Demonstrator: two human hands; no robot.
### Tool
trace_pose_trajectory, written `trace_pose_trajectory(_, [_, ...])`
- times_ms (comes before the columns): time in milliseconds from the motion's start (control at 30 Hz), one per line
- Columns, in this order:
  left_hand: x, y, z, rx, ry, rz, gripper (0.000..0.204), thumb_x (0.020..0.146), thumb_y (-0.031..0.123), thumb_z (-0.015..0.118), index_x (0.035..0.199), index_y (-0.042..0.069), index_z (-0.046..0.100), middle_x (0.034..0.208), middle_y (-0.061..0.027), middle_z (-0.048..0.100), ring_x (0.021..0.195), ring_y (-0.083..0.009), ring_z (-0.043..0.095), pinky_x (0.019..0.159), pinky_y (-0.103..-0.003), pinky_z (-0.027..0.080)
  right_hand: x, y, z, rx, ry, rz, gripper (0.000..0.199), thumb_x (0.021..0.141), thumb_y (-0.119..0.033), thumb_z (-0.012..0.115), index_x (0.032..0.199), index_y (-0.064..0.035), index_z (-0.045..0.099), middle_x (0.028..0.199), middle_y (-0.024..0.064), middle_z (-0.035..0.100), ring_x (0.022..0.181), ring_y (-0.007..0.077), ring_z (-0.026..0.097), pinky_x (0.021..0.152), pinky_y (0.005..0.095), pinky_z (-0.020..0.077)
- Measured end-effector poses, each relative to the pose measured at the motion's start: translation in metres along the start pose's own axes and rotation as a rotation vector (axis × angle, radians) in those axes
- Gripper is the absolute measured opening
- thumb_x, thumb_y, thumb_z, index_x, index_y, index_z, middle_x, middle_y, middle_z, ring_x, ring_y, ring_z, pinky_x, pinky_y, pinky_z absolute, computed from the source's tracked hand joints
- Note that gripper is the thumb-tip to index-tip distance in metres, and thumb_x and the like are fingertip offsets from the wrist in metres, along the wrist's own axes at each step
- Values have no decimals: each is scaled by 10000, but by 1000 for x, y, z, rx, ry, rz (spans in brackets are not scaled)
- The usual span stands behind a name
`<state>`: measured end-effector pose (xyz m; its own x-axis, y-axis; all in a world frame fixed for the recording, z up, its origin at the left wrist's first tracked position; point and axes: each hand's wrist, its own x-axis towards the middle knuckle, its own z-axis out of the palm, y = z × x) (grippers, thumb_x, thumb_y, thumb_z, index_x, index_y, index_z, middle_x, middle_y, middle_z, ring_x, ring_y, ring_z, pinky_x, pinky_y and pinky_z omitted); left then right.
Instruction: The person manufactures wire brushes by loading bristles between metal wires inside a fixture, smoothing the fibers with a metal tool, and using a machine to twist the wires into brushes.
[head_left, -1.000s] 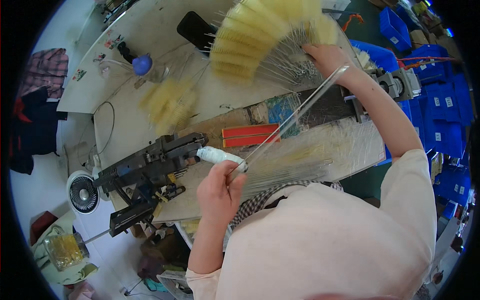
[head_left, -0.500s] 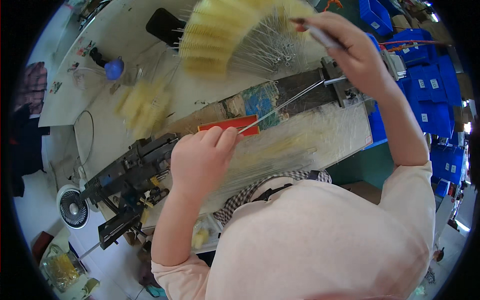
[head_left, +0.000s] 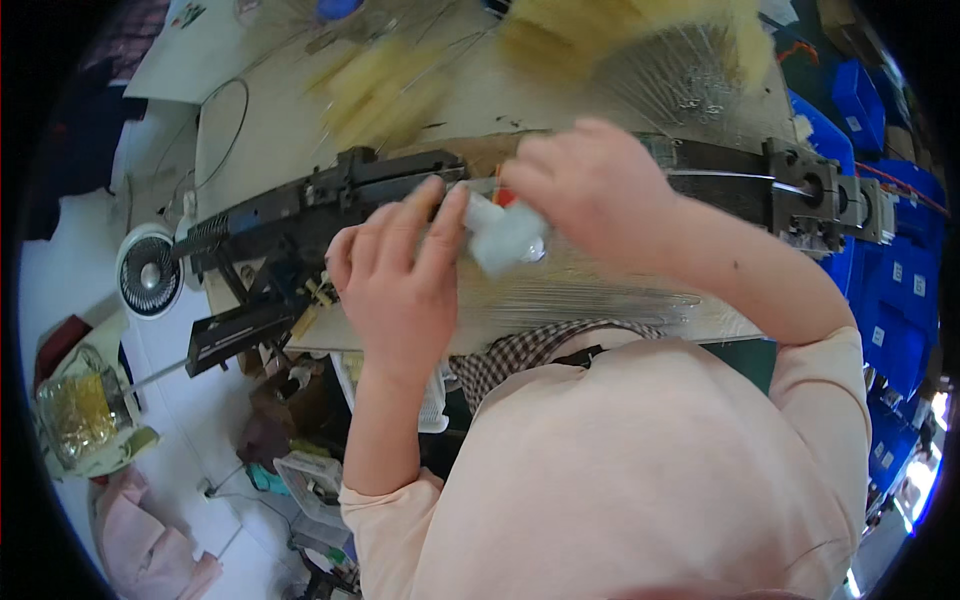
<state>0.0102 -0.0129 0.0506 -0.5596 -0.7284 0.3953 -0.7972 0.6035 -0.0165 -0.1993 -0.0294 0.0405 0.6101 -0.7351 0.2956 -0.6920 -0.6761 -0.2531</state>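
Both hands meet over the tabletop (head_left: pixel 260 140) edge: left hand (head_left: pixel 400 285) w/ fingers curled loosely, tips touching a small white wrapped piece (head_left: pixel 505 238); right hand (head_left: pixel 595 190) closed over its top, grip partly hidden. Black metal jig (head_left: pixel 300 215) runs behind them, thin wire rods (head_left: pixel 590 298) just below, yellow bristle bundles (head_left: pixel 380 85) blurred beyond. Small fan (head_left: pixel 150 275) at left, blue bins (head_left: pixel 895 300) at right.
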Motion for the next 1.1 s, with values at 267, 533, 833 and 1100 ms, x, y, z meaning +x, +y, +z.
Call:
trace_pose_trajectory(267, [-40, 23, 51, -1519, -5, -1094, 343, 904, 223, 527, 1180, 32, 460, 1106, -78, 528, 1025, -186, 526, 870, -324, 411, 21, 15, 13, 156, -172, 171, 115, 724, -130, 600, 833, -97, 605, 802, 45, 593, 775, 256, 590, 677, 377, 459])
trace_pose_trajectory(533, [-3, 30, 43, -2290, -279, -1055, 385, 866, 191, 573, 1188, 30, 436, 1104, -107, 526, 1003, -230, 543, 862, -360, 430, 31, 21, 15, 283, -262, 172, 182, 763, -130, 554, 925, -113, 636, 850, 75, 617, 815, 280, 588, 675, 392, 465])
trace_pose_trajectory(833, [-54, 24, 130, -1173, -14, -486, 533, 783, 82, 612, 1230, 29, 326, 1087, -126, 454, 948, -249, 522, 847, -300, 436, 12, -6, 23, -37, -12, -122, 280, 697, -127, 591, 964, -48, 564, 856, 99, 551, 795, 284, 575, 688, 402, 454])
trace_pose_trajectory(1100, [-44, 11, 107, -1612, -75, -782, 611, 783, 128, 652, 1249, 25, 270, 1173, -164, 502, 1076, -243, 519, 873, -350, 428, -3, -29, 52, 155, -320, 129, 539, 668, -75, 600, 1179, 26, 460, 953, 157, 559, 892, 304, 564, 786, 387, 455])
